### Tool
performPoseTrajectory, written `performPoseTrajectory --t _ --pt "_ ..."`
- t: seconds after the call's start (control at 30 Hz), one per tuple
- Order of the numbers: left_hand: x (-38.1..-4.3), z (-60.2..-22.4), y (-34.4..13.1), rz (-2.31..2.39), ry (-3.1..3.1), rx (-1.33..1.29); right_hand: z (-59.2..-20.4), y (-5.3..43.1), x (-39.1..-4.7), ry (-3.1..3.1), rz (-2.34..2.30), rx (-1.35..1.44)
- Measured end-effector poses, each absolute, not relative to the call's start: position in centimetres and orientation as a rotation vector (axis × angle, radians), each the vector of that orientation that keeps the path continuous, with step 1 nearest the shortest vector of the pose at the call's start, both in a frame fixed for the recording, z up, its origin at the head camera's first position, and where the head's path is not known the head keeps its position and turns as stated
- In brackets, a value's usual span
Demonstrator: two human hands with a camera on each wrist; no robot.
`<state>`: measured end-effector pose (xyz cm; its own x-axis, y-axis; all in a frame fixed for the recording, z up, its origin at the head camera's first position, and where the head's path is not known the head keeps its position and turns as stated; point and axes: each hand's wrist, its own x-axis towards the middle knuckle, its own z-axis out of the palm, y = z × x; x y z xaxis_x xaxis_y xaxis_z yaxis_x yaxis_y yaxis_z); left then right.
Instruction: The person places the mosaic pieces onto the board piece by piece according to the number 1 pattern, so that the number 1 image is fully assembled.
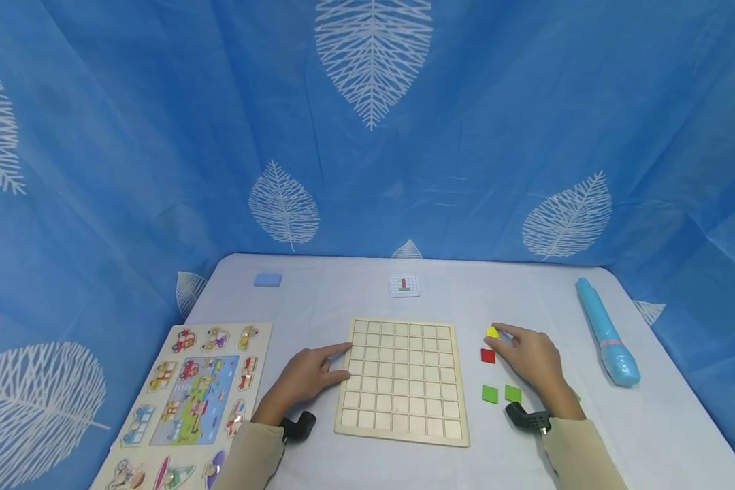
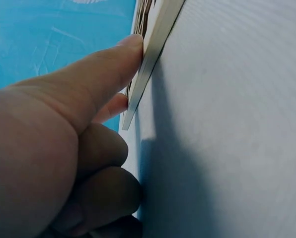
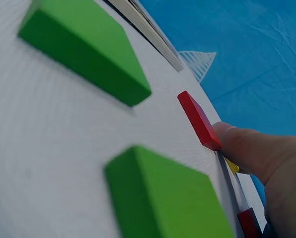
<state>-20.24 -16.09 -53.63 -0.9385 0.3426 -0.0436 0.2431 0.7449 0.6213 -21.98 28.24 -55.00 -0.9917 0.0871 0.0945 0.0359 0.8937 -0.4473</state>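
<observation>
A pale wooden grid board [image 1: 401, 381] lies mid-table. My left hand [image 1: 309, 374] touches its left edge with thumb and index fingertip, set apart along the rim. In the left wrist view the thumb [image 2: 108, 69] presses the board's side [image 2: 149, 64], with the lower fingers curled. Off the board's right side, my right hand [image 1: 533, 357] pinches a yellow tile [image 1: 493, 332] between thumb and index finger, which partly cover it. Just below is a red tile [image 1: 488, 356]. Two green tiles [image 1: 490, 394] lie nearer me, large in the right wrist view.
A small pattern card [image 1: 404, 286] lies behind the board, a blue block [image 1: 267, 280] at the back left. At left is a wooden picture puzzle [image 1: 263, 340]. A light-blue capped tube [image 1: 606, 330] lies at right. A dark red piece [image 3: 248, 223] shows beside the right hand.
</observation>
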Motion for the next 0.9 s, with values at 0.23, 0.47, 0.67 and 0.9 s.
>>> performPoseTrajectory --t 0.23,0.47,0.67,0.9 --pt "-19.9 -53.9 -16.1 0.964 2.750 0.466 -55.3 28.3 -21.3 -2.918 0.725 -0.120" --pt "-20.2 -53.5 -16.1 0.971 2.793 0.512 -54.6 27.6 -21.7 -2.843 0.767 -0.113" --pt "-20.2 -53.2 -16.0 0.982 2.783 0.509 -53.1 25.8 -21.5 -2.839 0.720 -0.081" --pt "-20.2 -53.4 -16.0 0.992 2.773 0.498 -52.8 23.7 -21.4 -2.778 0.719 -0.048"
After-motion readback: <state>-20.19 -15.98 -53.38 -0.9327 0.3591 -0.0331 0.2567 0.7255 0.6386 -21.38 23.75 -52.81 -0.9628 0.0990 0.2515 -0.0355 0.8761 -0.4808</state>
